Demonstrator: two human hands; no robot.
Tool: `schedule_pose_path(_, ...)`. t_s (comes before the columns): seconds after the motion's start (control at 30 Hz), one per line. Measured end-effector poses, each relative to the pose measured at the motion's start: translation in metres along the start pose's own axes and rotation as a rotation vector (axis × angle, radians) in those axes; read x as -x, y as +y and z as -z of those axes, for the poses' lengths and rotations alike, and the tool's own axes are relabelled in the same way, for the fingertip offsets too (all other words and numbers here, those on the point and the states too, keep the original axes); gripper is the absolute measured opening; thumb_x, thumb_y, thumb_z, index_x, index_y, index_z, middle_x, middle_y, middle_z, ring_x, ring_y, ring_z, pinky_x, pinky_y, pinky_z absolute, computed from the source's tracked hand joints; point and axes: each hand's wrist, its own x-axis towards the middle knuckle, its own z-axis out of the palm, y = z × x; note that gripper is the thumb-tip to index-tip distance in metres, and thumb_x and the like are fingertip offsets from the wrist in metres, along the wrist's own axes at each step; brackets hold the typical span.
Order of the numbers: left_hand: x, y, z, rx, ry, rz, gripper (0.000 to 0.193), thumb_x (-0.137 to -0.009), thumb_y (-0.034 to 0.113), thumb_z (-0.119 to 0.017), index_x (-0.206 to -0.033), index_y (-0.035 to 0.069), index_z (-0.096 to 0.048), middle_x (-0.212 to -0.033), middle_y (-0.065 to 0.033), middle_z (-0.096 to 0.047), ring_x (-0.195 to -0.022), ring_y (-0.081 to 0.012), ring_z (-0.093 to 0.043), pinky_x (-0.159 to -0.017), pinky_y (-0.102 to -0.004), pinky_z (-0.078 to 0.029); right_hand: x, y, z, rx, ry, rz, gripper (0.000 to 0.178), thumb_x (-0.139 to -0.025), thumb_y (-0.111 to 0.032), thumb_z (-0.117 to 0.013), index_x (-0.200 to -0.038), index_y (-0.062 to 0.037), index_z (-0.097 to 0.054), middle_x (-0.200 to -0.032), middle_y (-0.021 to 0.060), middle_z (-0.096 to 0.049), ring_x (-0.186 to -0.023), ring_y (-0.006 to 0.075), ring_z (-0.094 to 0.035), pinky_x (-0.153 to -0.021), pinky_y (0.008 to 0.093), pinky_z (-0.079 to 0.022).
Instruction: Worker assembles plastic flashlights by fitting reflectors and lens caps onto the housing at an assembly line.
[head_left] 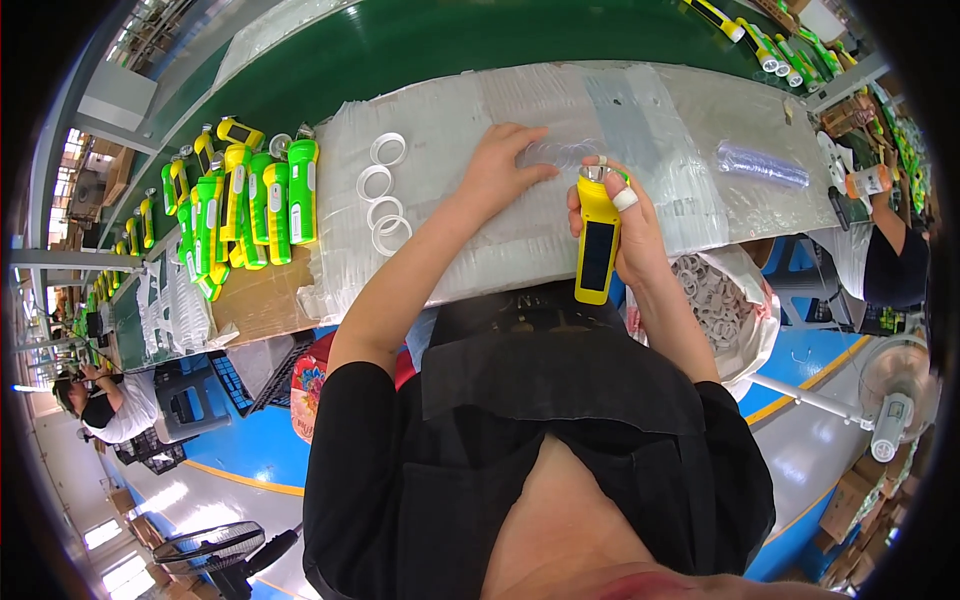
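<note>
Right hand (637,225) holding a yellow flashlight (597,250) at the desk (450,135)
Left hand (500,170) beside clear discs (566,153); four white rings (382,199) lie farther left.

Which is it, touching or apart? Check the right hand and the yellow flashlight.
Touching: the head view shows the right hand gripping the yellow flashlight around its upper part.

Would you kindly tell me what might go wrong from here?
The yellow flashlight could drop if the right hand loosens its grip. The left hand might scatter the clear plastic pieces beside its fingertips. The heaped flashlights at left could slide if bumped.
</note>
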Motion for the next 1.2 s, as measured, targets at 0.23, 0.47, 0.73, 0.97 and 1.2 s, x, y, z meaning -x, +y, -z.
schedule_pose_path(0.23,0.035,0.072,0.047,0.224,0.072,-0.156,0.037,-0.091,0.026,-0.06,-0.124,0.011,-0.061,-0.113,-0.0119,-0.054,-0.107,-0.0288,-0.048,-0.087,-0.036,-0.042,-0.011,-0.001,-0.026,0.017,-0.214,-0.055,0.042,-0.095,-0.035,-0.056,-0.122,-0.0031,-0.049,-0.086,0.011,-0.061,-0.07,0.0158,-0.059,-0.062,0.0275,-0.048)
schedule_pose_path(0.47,0.056,0.066,0.065,0.103,0.101,-0.264,0.038,-0.097,0.021,-0.039,-0.121,0.001,-0.061,-0.124,-0.0149,-0.051,-0.112,-0.031,-0.049,-0.095,-0.0374,-0.041,-0.024,0.005,-0.049,0.147,-0.415,-0.056,0.043,-0.094,-0.033,-0.059,-0.123,-0.0037,-0.046,-0.09,0.0075,-0.059,-0.071,0.0151,-0.059,-0.065,0.0268,-0.048)
schedule_pose_path(0.73,0.058,0.056,0.077,-0.022,0.265,-0.336,0.035,-0.096,0.018,-0.038,-0.114,0.0,-0.062,-0.125,-0.0159,-0.053,-0.116,-0.0326,-0.049,-0.099,-0.04,-0.037,-0.033,0.013,-0.078,0.018,-0.45,-0.057,0.034,-0.097,-0.028,-0.052,-0.122,-0.0056,-0.046,-0.093,0.0079,-0.056,-0.072,0.0156,-0.058,-0.069,0.0292,-0.048)
schedule_pose_path(0.97,0.037,0.004,0.118,0.019,0.394,-0.004,0.042,-0.094,0.031,-0.053,-0.129,0.008,-0.054,-0.127,-0.0164,-0.053,-0.117,-0.032,-0.05,-0.098,-0.0406,-0.041,-0.079,0.015,-0.09,0.129,-0.443,0.244,0.03,-0.096,-0.025,-0.051,-0.119,-0.0057,-0.047,-0.083,0.0099,-0.058,-0.07,0.015,-0.056,-0.064,0.0284,-0.046)
schedule_pose_path(1.2,0.042,-0.048,0.145,-0.588,-0.053,0.261,0.047,-0.084,0.028,-0.07,-0.128,0.024,-0.057,-0.119,-0.0136,-0.057,-0.104,-0.0263,-0.058,-0.083,-0.0379,-0.051,-0.096,0.031,-0.084,0.202,-0.414,0.282,0.029,-0.094,-0.02,-0.055,-0.118,-0.0059,-0.047,-0.084,0.0082,-0.058,-0.069,0.013,-0.056,-0.063,0.0271,-0.047)
